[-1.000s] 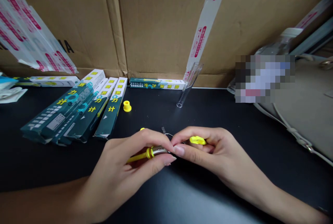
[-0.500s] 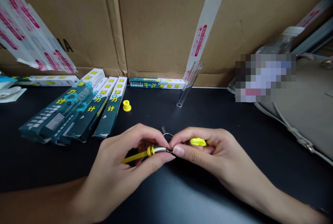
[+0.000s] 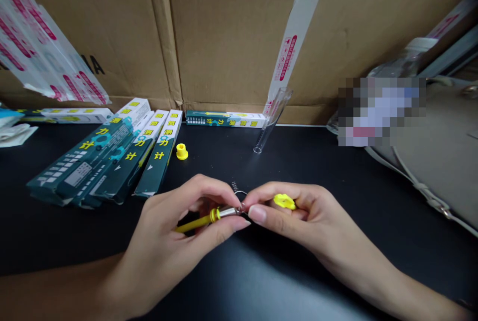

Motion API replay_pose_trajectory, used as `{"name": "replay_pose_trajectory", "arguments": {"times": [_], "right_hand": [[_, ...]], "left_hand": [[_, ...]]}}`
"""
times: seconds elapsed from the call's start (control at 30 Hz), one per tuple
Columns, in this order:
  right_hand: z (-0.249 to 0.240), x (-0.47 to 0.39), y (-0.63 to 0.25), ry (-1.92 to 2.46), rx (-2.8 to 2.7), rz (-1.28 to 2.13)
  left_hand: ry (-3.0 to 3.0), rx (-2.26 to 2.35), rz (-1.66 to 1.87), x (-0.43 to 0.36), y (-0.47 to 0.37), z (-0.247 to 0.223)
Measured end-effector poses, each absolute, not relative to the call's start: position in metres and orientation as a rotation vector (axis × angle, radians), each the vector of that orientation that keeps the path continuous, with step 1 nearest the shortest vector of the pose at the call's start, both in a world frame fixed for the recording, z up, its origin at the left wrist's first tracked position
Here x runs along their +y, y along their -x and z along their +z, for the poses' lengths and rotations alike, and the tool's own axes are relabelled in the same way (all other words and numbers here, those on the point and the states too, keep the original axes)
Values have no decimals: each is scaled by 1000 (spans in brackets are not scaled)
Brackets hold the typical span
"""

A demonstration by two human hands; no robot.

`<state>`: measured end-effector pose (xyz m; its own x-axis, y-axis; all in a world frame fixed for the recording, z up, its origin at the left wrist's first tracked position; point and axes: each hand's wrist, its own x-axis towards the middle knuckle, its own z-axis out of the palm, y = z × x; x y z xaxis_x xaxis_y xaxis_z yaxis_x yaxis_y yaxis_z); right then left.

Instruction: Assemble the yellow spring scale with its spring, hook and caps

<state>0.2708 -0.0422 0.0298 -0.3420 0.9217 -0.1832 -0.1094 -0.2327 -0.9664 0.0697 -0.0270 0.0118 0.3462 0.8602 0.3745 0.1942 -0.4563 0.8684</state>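
My left hand [image 3: 182, 236] is closed around a yellow rod [image 3: 194, 224] with a yellow collar and a shiny metal end piece [image 3: 227, 212]. My right hand [image 3: 302, 221] is also closed, with its thumb and index fingertip pinched at the loop by that metal end. A yellow plastic cap [image 3: 285, 201] sits held in the right hand's curled fingers. A thin curved wire and a small coil spring [image 3: 234, 186] show just behind the fingertips. What exactly the right fingertips pinch is mostly hidden. The fingertips of both hands nearly meet.
Several spring scale boxes [image 3: 159, 157] lie at the left, and one more box [image 3: 224, 119] lies along the carton [image 3: 224, 37]. A yellow plug [image 3: 181, 152] and a clear tube [image 3: 271, 124] stand beyond my hands. A bottle [image 3: 403, 64] and a grey bag [image 3: 436, 147] are at the right.
The metal end of the rod has tilted up slightly towards the right fingertips. The yellow cap has turned a little in my right hand.
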Motion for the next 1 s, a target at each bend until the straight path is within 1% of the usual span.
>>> {"name": "replay_pose_trajectory", "arguments": {"times": [0.33,0.53,0.83,0.93,1.0], "right_hand": [[29,-44,-271,1101,-1286,1656],[28,-44,-268,1131,-1310,1605],[26,-45,-270,1192,-1492,1388],[28,-46,-275,1220,-1591,1320],[32,-45,-277,1203,-1612,1338]], "left_hand": [[-1842,959,1144,-27,-70,10],[-1828,965,1063,-25,-70,11],[-1813,893,839,-24,-67,18],[-1793,920,680,-20,-69,21],[-1773,914,551,-21,-70,23]]}}
